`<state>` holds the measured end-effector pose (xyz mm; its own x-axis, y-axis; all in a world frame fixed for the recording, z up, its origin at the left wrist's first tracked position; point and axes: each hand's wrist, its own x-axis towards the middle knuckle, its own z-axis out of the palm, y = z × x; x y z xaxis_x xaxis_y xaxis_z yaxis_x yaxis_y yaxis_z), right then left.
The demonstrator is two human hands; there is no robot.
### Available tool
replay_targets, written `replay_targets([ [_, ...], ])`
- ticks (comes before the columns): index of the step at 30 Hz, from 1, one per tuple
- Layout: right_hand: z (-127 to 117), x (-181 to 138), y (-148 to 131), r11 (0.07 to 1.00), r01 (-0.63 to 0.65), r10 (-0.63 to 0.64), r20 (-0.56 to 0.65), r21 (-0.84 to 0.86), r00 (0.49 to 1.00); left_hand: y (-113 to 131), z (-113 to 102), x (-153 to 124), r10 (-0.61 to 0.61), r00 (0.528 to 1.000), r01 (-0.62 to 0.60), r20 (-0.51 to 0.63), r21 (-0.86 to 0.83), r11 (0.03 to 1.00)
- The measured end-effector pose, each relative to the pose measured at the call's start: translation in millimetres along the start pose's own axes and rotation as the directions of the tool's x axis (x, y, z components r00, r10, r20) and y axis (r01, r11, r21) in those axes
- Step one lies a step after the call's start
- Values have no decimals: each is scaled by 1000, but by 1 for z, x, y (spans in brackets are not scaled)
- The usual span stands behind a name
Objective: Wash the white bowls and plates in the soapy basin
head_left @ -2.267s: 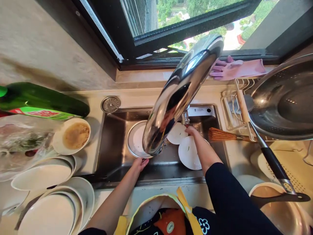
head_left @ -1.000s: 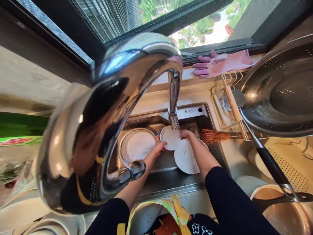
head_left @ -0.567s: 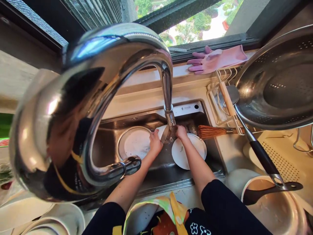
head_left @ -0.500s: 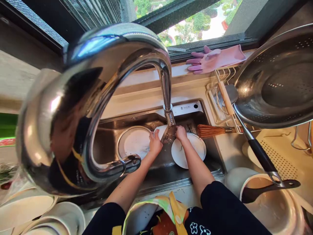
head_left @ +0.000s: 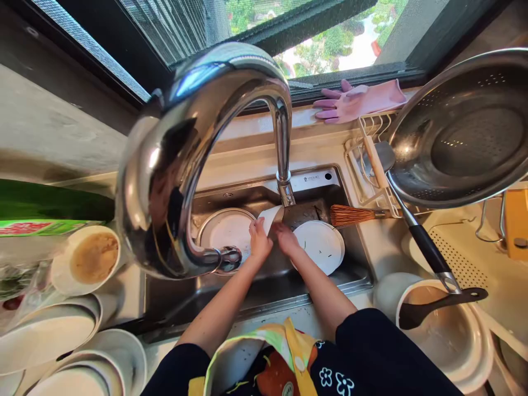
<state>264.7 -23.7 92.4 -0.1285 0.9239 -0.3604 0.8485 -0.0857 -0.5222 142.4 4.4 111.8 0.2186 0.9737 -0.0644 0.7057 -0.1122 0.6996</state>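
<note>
My left hand (head_left: 259,240) and my right hand (head_left: 285,237) meet low in the steel sink (head_left: 264,308). Between them a white plate (head_left: 270,217) stands tilted on edge, its rim gripped by my left fingers. My right fingers press at its lower side, where a dark, wet-looking patch shows; I cannot tell whether that patch belongs to the plate. A second white plate (head_left: 319,246) lies flat just right of my right hand. To the left, another white plate (head_left: 226,234) sits inside a steel-rimmed basin. The chrome faucet (head_left: 284,148) rises behind my hands.
The faucet's curved spout (head_left: 173,165) arcs close to the camera. A bamboo brush (head_left: 355,215) lies right of the sink, below a steel colander (head_left: 462,137). Pink rubber gloves (head_left: 355,102) rest on the sill. Stacked white plates (head_left: 45,335) stand left, a large bowl (head_left: 437,324) right.
My left hand has moved from the sink's front edge to the plate, which now stands tilted between both hands. My right hand has shifted left. The view has swung, bringing the faucet closer.
</note>
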Motion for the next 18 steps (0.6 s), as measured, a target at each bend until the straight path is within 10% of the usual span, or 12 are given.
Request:
replay_targets([
  [7,19,-20,-22,969,-140,166,114,-206,980,5,-12,8,3,996,-4,-89,-18,1000],
  [12,13,-12,-22,981,-74,51,-132,-178,990,5,-17,9,-6,993,1,-118,-46,999],
  [18,12,-11,-16,939,-115,153,92,-323,984,6,-20,7,-36,990,25,-138,-80,997],
])
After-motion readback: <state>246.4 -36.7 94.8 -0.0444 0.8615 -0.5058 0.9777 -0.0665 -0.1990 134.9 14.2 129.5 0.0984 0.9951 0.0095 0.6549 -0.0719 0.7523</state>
